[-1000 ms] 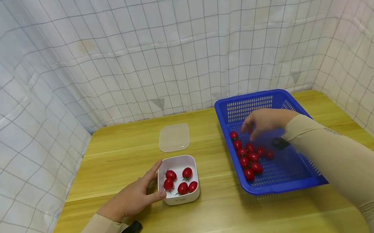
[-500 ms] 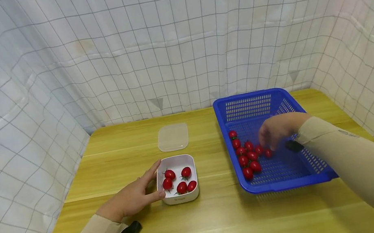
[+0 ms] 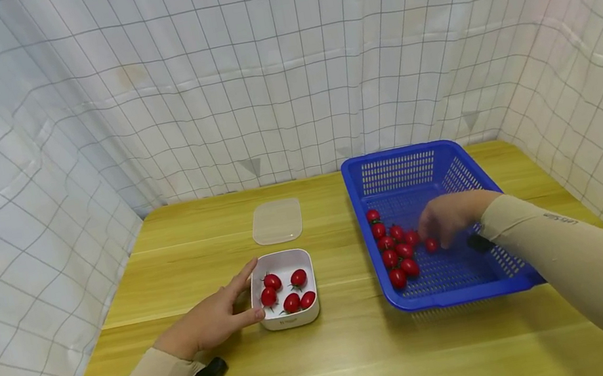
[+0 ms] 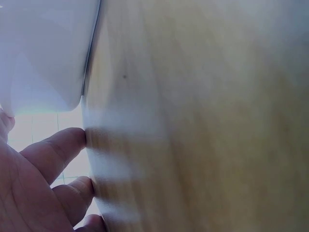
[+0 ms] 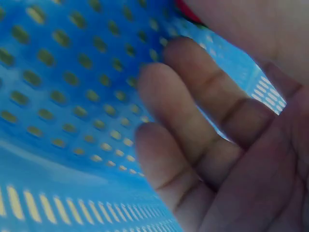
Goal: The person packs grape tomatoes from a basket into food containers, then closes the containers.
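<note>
My left hand [image 3: 210, 320] rests beside a small white box [image 3: 290, 320], its index finger and thumb spread along the box's left side. Several red cherry tomatoes [image 3: 292, 302] lie inside the box. In the left wrist view, fingers [image 4: 58, 150] reach past the box's white wall. Over on the right, my right hand [image 3: 452, 216] is down in a blue plastic basket [image 3: 446, 300], fingertips right at a single cherry tomato [image 3: 432, 245]. The right wrist view has loosely bent fingers [image 5: 169, 111] and a sliver of red tomato [image 5: 189, 12] beyond the thumb.
More cherry tomatoes [image 3: 404, 250] are gathered along the basket's left side. A translucent square lid [image 3: 277, 222] lies flat on the wooden table [image 3: 343, 367] behind the white box. White gridded curtains [image 3: 284, 84] enclose the table at the back and sides.
My right hand has moved right and down inside the basket, from above the far tomatoes to the single one at the cluster's right. My left hand has kept its place at the box.
</note>
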`<action>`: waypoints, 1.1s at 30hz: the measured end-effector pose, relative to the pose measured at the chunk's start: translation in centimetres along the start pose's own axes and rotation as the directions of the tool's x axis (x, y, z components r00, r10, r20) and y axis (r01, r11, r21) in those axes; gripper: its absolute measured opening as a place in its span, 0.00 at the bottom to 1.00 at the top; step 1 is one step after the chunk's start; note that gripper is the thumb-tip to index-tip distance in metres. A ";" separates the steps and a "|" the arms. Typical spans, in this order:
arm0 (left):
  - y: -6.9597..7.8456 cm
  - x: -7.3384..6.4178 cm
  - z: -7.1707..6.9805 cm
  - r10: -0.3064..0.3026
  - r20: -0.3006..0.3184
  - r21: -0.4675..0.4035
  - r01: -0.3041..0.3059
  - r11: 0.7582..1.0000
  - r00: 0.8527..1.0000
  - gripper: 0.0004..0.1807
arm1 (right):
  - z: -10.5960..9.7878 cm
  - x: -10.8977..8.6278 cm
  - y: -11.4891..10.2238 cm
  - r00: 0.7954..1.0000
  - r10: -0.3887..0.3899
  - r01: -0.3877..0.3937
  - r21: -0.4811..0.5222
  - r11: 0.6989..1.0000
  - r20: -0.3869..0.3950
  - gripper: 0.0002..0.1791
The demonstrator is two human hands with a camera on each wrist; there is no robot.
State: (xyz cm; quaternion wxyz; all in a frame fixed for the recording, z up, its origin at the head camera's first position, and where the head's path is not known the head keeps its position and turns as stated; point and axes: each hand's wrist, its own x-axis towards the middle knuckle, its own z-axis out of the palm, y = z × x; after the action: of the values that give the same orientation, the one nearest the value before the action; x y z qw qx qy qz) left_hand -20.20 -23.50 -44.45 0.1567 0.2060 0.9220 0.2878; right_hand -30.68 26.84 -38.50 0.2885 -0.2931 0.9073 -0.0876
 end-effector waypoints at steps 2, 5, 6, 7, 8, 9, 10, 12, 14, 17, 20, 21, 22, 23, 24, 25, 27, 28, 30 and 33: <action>-0.1 0.0 0.0 0.003 0.000 -0.001 -0.003 1.000 1.000 0.54 | 0.2 0.2 0.2 1.000 -0.022 0.022 -0.008 1.000 -0.013 0.20; -0.1 0.0 0.0 0.005 0.001 -0.001 -0.005 1.000 1.000 0.54 | 0.5 0.4 0.3 0.999 -0.027 0.027 -0.005 1.000 -0.026 0.18; -0.1 0.0 0.0 0.006 0.001 -0.002 -0.006 1.000 1.000 0.54 | 0.5 0.5 0.4 0.999 -0.026 0.026 -0.006 1.000 -0.030 0.17; -0.1 0.0 0.0 0.007 0.002 -0.004 -0.007 1.000 1.000 0.54 | 0.5 0.5 0.4 0.999 -0.023 0.023 -0.006 1.000 -0.032 0.17; -0.1 0.0 0.0 0.007 0.003 -0.006 -0.007 1.000 1.000 0.54 | 0.6 0.6 0.4 0.999 -0.016 0.016 -0.001 1.000 -0.033 0.17; 0.0 0.0 0.0 0.007 0.003 -0.008 -0.007 1.000 1.000 0.54 | 0.6 0.6 0.5 0.999 -0.015 0.015 0.001 1.000 -0.033 0.16; 0.0 -0.1 0.0 0.008 0.004 -0.009 -0.008 1.000 1.000 0.54 | 0.6 0.6 0.4 1.000 -0.011 0.011 0.007 1.000 -0.030 0.15; 0.0 -0.1 0.0 0.009 0.004 -0.012 -0.008 1.000 1.000 0.54 | 0.6 0.6 0.5 1.000 -0.001 0.002 0.021 1.000 -0.024 0.14; 0.0 0.0 0.0 0.005 0.005 -0.012 -0.005 1.000 1.000 0.55 | 0.7 0.6 0.5 1.000 0.005 -0.004 0.036 0.999 -0.016 0.13; -0.1 0.0 0.0 0.005 0.004 -0.009 -0.005 1.000 1.000 0.55 | 0.6 0.6 0.6 1.000 0.000 0.000 0.045 0.999 -0.010 0.12; -0.1 0.0 0.1 0.005 -0.002 -0.008 -0.005 1.000 1.000 0.55 | 0.5 0.5 0.6 1.000 -0.008 0.009 0.043 0.999 -0.022 0.11; -0.1 0.0 0.1 0.005 -0.004 -0.008 -0.005 1.000 1.000 0.55 | 0.5 0.4 0.7 1.000 -0.008 0.009 0.042 0.999 -0.028 0.11; -0.1 0.0 0.1 0.007 -0.004 -0.010 -0.007 1.000 1.000 0.55 | 0.4 0.4 0.7 0.999 -0.005 0.006 0.044 0.999 -0.034 0.11; -0.1 0.0 0.1 0.005 -0.004 -0.011 -0.005 1.000 1.000 0.55 | 0.4 0.4 0.7 0.999 -0.005 0.006 0.043 0.999 -0.040 0.11; -0.1 -0.1 0.1 0.003 -0.004 -0.011 -0.003 1.000 1.000 0.55 | 0.3 0.3 0.7 0.999 -0.004 0.006 0.042 0.999 -0.044 0.11; -0.1 -0.1 0.1 0.001 -0.003 -0.011 -0.001 1.000 1.000 0.55 | 0.2 0.3 0.7 0.999 -0.005 0.007 0.039 0.999 -0.049 0.12; -0.2 -0.1 0.1 0.002 -0.001 -0.007 -0.002 1.000 1.000 0.55 | 0.1 0.2 0.6 0.998 -0.004 0.006 0.038 0.999 -0.057 0.12; -0.2 -0.1 0.1 0.001 0.000 -0.006 -0.001 1.000 1.000 0.55 | 0.0 0.1 0.6 0.998 -0.006 0.008 0.041 0.999 -0.062 0.12; -0.2 -0.1 0.1 -0.001 0.000 -0.006 0.001 1.000 1.000 0.55 | -0.3 0.0 0.5 0.997 -0.008 0.012 0.054 0.998 -0.073 0.12; -0.2 -0.1 0.1 0.010 0.000 -0.008 -0.010 1.000 1.000 0.54 | -1.0 -0.3 0.0 0.996 -0.001 0.008 0.078 0.997 -0.095 0.12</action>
State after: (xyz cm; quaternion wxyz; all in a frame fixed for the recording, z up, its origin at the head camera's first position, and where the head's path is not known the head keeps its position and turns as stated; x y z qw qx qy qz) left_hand -20.14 -23.66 -44.61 0.1561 0.2099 0.9199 0.2922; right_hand -31.05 27.01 -37.48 0.2564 -0.2791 0.9151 -0.1374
